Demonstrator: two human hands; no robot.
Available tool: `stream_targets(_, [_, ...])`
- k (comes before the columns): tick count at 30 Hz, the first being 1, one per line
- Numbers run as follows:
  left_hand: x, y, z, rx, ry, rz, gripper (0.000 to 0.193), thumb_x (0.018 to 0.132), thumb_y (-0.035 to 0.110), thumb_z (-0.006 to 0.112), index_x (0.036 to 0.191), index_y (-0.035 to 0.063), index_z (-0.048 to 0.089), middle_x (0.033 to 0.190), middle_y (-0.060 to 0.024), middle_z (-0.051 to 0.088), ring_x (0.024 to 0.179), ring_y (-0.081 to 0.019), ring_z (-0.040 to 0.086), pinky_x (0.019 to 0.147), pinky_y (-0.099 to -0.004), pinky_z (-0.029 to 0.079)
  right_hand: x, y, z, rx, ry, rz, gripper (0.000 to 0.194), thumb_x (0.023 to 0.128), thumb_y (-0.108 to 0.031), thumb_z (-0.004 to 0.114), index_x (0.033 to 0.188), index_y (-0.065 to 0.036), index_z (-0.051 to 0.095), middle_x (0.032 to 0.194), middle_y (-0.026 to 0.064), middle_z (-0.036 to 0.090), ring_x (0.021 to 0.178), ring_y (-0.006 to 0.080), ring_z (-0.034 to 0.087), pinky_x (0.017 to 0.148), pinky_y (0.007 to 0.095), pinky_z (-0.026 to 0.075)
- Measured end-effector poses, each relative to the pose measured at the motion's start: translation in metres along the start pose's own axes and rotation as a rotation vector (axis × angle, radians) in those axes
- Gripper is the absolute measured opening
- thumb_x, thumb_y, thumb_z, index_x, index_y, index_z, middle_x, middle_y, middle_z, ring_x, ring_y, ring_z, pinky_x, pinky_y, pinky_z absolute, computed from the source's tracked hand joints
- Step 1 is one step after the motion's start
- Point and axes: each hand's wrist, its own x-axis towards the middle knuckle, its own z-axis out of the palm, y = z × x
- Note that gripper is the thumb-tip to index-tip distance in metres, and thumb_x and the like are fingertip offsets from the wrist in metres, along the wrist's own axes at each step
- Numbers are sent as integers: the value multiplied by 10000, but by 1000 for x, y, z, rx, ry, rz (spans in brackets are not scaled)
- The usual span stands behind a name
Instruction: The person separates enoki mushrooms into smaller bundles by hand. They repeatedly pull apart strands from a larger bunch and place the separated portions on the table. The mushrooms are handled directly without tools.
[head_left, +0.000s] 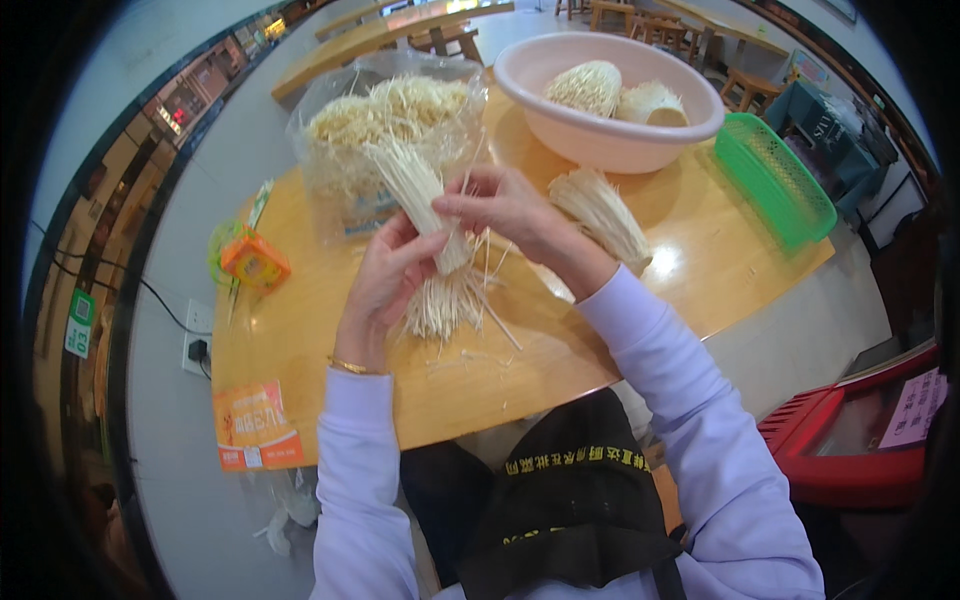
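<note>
A bundle of pale enoki mushrooms (405, 176) slants up and to the left above the wooden table (570, 337). My left hand (390, 262) grips its lower part, thumb across the front. The thumb and fingers of my right hand (499, 206) meet at the bundle's right side, with a thin enoki stem between them. Under my hands lies a loose heap of enoki stems (446, 309), with stray pieces around it. Right of my right forearm rests a thick enoki clump (606, 217). Behind the bundle, a clear plastic bag (311, 161) holds many separated enoki strands (390, 112).
A pink basin (607, 146) with two enoki clumps (585, 88) stands at the back right, beside a green perforated basket (776, 187). On the left are an orange box (255, 259) and an orange printed sheet (259, 427). The table's front edge borders my black apron (562, 495).
</note>
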Motion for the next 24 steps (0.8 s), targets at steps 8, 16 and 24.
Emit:
stream_targets(8, [0, 1, -2, -69, 85, 3, 413, 845, 105, 642, 1219, 16, 492, 1143, -82, 584, 1046, -173, 576, 884, -379, 490, -1, 0, -1, 118, -31, -33, 129, 873, -173, 646, 870, -53, 598, 782, 3, 605, 693, 76, 555, 626, 212, 436])
stream_targets(16, [1, 0, -4, -214, 135, 23, 343, 880, 154, 638, 1174, 24, 521, 1121, -88, 603, 1009, -180, 602, 860, -354, 512, -1, 6, 8, 240, 5, -59, 130, 887, -137, 621, 921, -29, 557, 796, 16, 579, 724, 84, 555, 636, 221, 438])
stream_targets(24, [1, 1, -2, -225, 120, 28, 322, 903, 116, 597, 1192, 4, 511, 1124, -99, 607, 982, -202, 628, 843, -360, 540, -5, 0, 9, 108, -1, -19, 104, 878, -126, 632, 922, -36, 604, 768, 16, 598, 725, 70, 554, 645, 209, 440])
